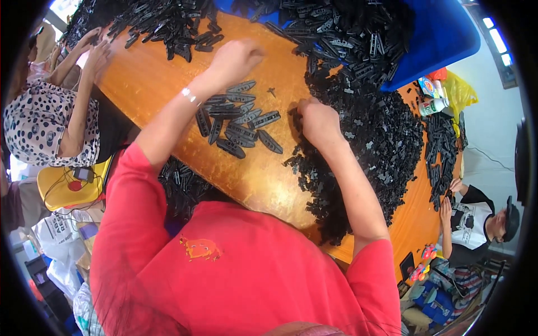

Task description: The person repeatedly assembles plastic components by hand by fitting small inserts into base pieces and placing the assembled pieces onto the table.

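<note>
My left hand (pixel 238 60) is over the far part of the orange table, its fingers curled together and slightly blurred. Whatever it may hold does not show. Below its wrist lies a loose group of long black plastic pieces (pixel 242 133), pointed at both ends with slots along them. My right hand (pixel 319 120) is at the left edge of a big heap of small black plastic parts (pixel 372 140), fingertips pinched together and partly hidden. A single small black part (pixel 272 92) lies on the table between my hands.
A blue bin (pixel 448 42) tilts at the far right, with long black pieces spilling from it. More long pieces (pixel 162 25) are piled at the far left. People work at left and right. A white bottle (pixel 433 106) and yellow bag (pixel 460 92) are beyond the heap.
</note>
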Motion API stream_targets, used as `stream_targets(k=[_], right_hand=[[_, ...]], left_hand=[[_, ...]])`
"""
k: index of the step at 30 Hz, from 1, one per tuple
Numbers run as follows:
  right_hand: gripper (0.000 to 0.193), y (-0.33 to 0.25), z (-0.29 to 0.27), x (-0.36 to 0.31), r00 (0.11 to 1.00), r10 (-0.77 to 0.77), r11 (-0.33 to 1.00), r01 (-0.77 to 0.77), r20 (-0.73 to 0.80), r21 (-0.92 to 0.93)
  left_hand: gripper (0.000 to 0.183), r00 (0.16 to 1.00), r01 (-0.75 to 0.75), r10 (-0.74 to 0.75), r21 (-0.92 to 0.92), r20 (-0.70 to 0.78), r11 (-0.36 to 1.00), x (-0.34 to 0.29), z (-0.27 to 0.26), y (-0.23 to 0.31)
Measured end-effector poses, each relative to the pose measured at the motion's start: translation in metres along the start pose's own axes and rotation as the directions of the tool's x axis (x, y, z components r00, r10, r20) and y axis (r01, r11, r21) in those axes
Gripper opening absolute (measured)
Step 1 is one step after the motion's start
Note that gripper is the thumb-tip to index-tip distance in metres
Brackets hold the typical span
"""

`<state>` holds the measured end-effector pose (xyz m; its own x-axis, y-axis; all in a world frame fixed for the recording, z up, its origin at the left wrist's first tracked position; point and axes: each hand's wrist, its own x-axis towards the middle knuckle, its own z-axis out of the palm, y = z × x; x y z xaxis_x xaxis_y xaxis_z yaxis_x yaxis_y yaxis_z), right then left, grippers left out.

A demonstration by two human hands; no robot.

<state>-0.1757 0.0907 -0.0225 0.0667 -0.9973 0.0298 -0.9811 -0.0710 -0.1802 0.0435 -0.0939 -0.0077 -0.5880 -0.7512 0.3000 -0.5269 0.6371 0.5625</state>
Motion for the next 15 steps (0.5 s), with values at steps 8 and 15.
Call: stream_targets(k=[8,15], right_hand=[[0.02,-0.002,-0.005,0.001,0.999,-0.025,0.998,0.023,0.024,0.055],[0.011,-0.01,-0.02,-0.006,1.0,-0.008,0.98,0.009,-0.006,0.198]], left_hand=[[0.024,0.944,-0.263,0.318,0.377,-0.091,0.888,0.118,0.068,-0.052],[0.019,0.96,-0.237,0.28,0.52,-0.005,0.821,0.113,0.064,-0.059]])
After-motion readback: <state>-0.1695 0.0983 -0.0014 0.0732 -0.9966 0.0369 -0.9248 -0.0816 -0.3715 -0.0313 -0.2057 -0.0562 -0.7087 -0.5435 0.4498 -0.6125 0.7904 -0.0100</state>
